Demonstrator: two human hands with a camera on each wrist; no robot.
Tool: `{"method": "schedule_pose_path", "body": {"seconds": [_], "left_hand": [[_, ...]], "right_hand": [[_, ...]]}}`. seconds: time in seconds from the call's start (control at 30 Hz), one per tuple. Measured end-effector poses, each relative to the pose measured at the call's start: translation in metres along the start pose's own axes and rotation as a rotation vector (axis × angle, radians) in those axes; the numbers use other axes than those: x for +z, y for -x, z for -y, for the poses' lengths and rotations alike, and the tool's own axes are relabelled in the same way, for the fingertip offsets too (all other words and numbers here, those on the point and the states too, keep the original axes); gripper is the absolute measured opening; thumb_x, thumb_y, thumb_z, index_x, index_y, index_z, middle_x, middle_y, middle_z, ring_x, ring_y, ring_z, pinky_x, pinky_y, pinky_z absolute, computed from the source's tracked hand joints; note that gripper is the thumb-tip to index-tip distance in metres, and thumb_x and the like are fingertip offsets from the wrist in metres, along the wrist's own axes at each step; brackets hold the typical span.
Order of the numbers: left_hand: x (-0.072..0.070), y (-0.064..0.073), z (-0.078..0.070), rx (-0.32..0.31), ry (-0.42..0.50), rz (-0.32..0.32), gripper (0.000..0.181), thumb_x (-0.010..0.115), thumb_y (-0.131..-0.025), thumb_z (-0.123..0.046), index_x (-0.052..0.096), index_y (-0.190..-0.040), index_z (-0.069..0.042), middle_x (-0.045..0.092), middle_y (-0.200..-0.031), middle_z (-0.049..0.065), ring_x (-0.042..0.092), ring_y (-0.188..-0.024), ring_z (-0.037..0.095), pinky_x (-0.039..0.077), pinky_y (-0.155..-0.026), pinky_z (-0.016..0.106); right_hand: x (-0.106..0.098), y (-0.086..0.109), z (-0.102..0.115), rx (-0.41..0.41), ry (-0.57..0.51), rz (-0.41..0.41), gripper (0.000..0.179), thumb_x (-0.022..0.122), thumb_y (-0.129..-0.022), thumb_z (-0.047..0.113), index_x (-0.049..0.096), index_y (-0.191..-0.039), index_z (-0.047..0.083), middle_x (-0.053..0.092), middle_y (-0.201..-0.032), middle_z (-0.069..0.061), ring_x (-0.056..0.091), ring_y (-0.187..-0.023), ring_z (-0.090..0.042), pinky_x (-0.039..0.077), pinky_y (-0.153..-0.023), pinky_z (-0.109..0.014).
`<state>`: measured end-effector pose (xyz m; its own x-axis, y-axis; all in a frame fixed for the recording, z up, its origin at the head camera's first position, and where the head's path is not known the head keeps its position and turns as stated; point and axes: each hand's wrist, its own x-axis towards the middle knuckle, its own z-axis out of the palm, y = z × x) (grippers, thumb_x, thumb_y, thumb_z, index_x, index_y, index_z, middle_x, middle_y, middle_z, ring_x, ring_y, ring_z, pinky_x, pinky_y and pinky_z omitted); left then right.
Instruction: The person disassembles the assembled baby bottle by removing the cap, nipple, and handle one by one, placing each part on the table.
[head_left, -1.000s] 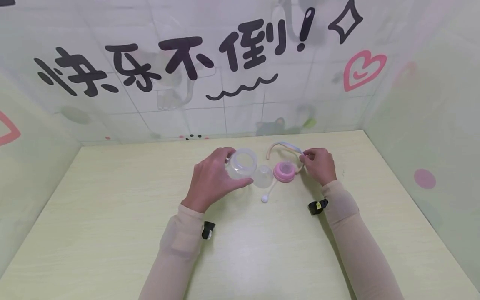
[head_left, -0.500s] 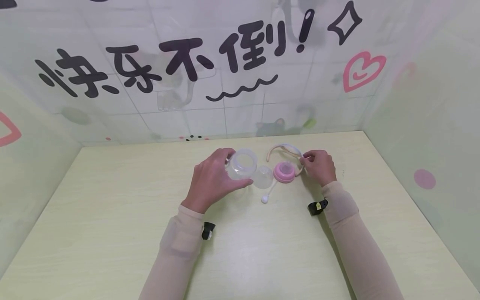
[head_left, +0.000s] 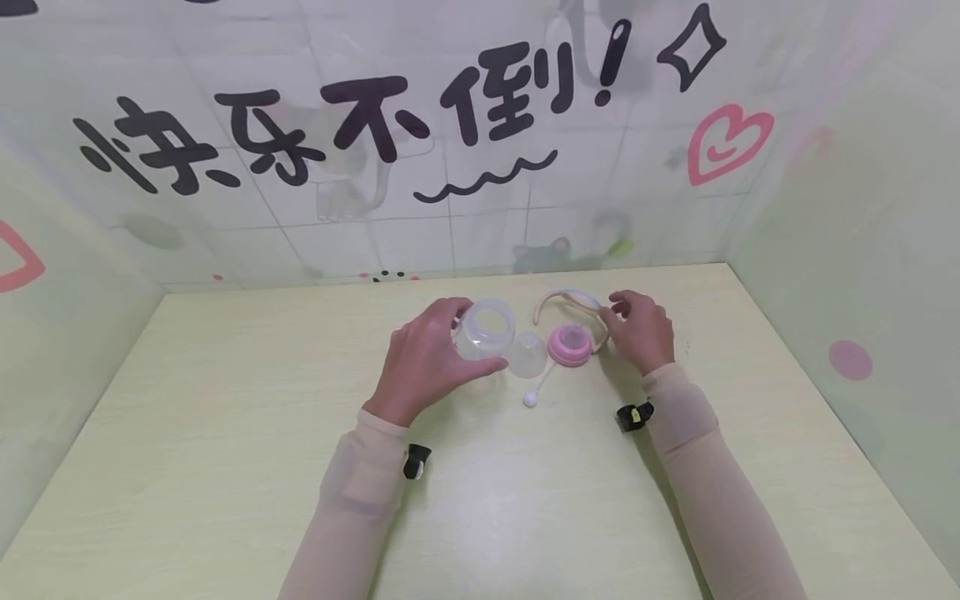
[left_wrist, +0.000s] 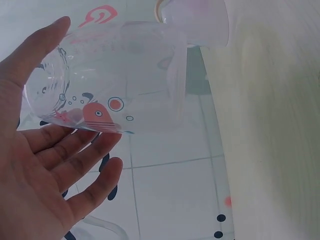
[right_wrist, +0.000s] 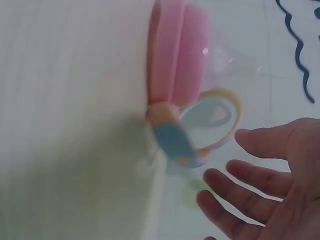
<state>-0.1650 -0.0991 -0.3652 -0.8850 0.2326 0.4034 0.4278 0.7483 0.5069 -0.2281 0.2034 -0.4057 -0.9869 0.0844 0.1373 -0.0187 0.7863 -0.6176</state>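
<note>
My left hand (head_left: 427,358) holds a clear baby bottle (head_left: 487,327) from its left side, the rim facing up. In the left wrist view, the bottle (left_wrist: 120,80) shows printed sea animals, with thumb and fingers around its base end. My right hand (head_left: 641,332) is beside a pastel, looped bottle handle (head_left: 577,295). The right wrist view shows that hand (right_wrist: 270,185) with fingers apart and the thumb tip close to the handle (right_wrist: 175,140); whether it touches I cannot tell. Between the hands lie a pink collar with a clear teat (head_left: 570,345) and a translucent domed cap (head_left: 527,356).
A thin white straw with a round weighted end (head_left: 530,398) lies in front of the pink collar. The pale wooden table (head_left: 480,500) is enclosed by a printed back wall (head_left: 375,242) and side walls.
My right hand has let go of the pastel handle, its fingers spreading apart. The handle has dropped slightly towards the table. My left hand and the bottle have stayed in place.
</note>
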Motion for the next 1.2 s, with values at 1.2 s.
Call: {"method": "schedule_pose_path", "body": {"seconds": [1.2], "left_hand": [[0.004,-0.005,0.022,-0.059,0.564,0.303,0.068,0.089,-0.074,-0.027,0.06,-0.134,-0.013,0.066,-0.125,0.007,0.064,-0.111,0.018,0.049,-0.099,0.041]], "right_hand": [[0.012,0.046,0.08,-0.66,-0.372,0.314,0.043,0.071,-0.093,0.017,0.061,-0.133,0.003,0.069,-0.12,-0.009,0.054,-0.061,-0.013,0.052,-0.067,-0.035]]}}
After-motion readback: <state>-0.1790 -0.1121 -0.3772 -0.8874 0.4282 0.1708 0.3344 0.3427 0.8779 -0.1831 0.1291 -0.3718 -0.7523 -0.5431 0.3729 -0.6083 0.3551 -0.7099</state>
